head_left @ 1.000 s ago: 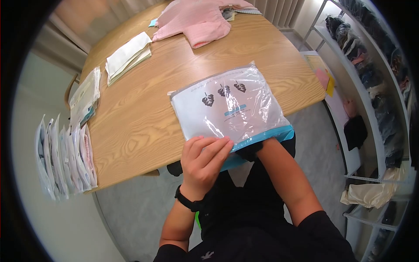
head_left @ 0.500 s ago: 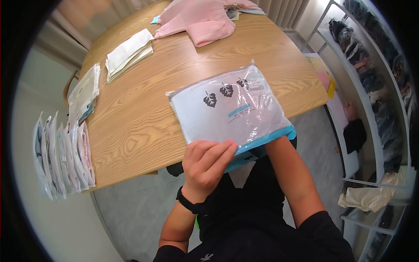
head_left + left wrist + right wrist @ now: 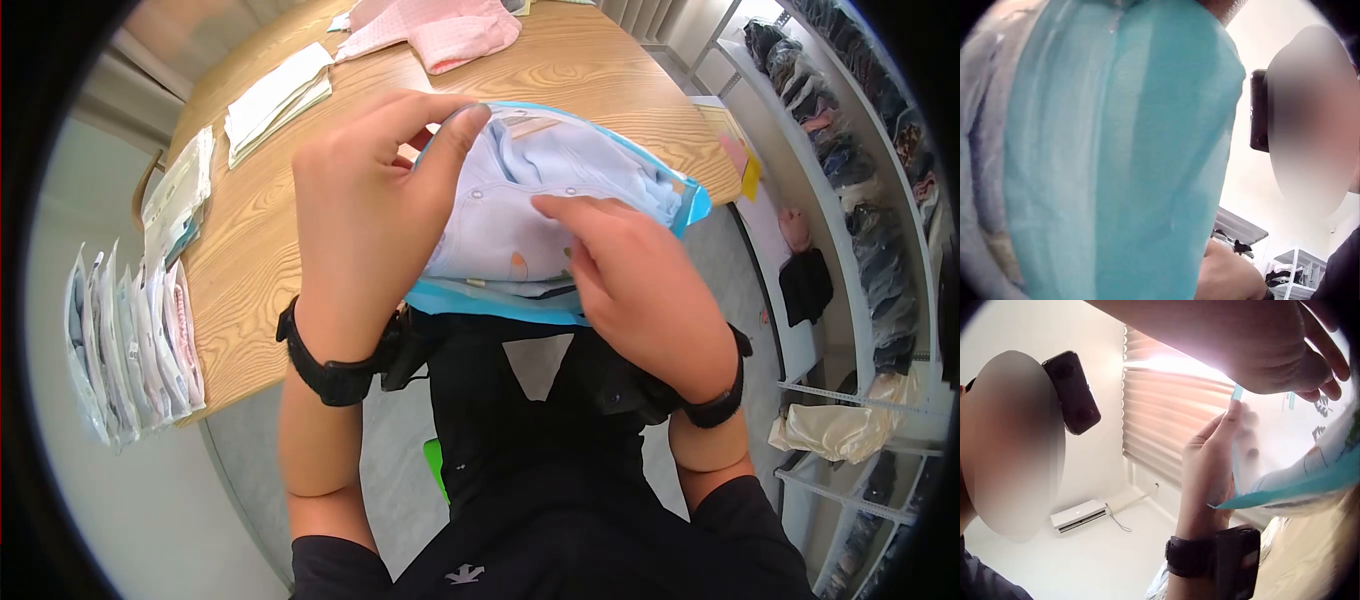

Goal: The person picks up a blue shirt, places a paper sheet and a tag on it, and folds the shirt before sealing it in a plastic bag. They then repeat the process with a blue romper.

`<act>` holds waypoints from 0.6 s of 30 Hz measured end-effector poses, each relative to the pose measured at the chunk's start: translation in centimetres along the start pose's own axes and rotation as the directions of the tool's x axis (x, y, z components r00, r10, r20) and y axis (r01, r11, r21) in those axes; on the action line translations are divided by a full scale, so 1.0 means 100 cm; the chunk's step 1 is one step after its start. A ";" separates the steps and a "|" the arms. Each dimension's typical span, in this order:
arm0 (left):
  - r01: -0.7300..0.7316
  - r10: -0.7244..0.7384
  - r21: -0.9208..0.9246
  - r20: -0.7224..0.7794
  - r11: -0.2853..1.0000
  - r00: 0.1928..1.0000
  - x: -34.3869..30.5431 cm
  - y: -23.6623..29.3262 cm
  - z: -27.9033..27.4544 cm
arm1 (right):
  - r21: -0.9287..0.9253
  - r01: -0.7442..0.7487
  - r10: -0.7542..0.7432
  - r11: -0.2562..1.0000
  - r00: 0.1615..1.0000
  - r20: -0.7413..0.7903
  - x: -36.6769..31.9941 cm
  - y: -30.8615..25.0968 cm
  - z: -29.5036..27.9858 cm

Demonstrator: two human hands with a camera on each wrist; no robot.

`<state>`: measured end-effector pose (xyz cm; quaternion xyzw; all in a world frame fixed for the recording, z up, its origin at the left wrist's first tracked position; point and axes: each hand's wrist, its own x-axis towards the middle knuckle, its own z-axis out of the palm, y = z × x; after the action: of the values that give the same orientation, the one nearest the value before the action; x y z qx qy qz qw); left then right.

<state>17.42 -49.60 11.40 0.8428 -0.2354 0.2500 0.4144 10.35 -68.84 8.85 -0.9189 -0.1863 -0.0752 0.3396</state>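
A clear bag with a blue rim [image 3: 697,203] is held open at the table's near edge; the rim [image 3: 1154,150] fills much of the left wrist view. Inside lies a light blue garment [image 3: 505,228] with small snaps and an orange print. My left hand [image 3: 375,190] pinches the rim at its upper left between thumb and fingers; the right wrist view shows this left hand [image 3: 1210,459] too. Over the opening is my right hand [image 3: 645,290], its index finger extended at the garment. Loosely spread fingers [image 3: 1329,362] of it show in the right wrist view.
Upright bagged items [image 3: 135,345] line the table's left edge, with flat bags [image 3: 180,205] behind them. White folded cloths [image 3: 278,105] and a pink garment [image 3: 440,35] lie farther back. Shelves [image 3: 850,190] of bagged clothes stand at the right.
The bag has gone from lying flat to standing open, showing the garment. My left hand has moved up along the rim; my right hand has come out from under the bag's blue edge.
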 end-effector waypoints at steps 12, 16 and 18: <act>-0.062 0.065 -0.039 0.082 0.997 0.995 -0.017 -0.006 0.020 | -0.202 -0.090 0.034 0.975 0.964 -0.264 0.097 0.093 0.078; -0.041 0.044 -0.043 0.074 0.998 0.996 -0.019 -0.015 0.020 | -0.312 -0.042 -0.075 0.949 0.933 -0.353 0.106 0.107 0.094; -0.008 0.011 -0.030 0.085 1.000 0.996 -0.017 -0.020 0.020 | -0.268 -0.041 -0.064 0.963 0.927 -0.370 0.115 0.117 0.105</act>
<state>17.78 -49.82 8.05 0.8453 -0.2606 0.2121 0.4154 25.60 -66.84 -3.04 -0.9241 -0.1112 -0.2762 0.2396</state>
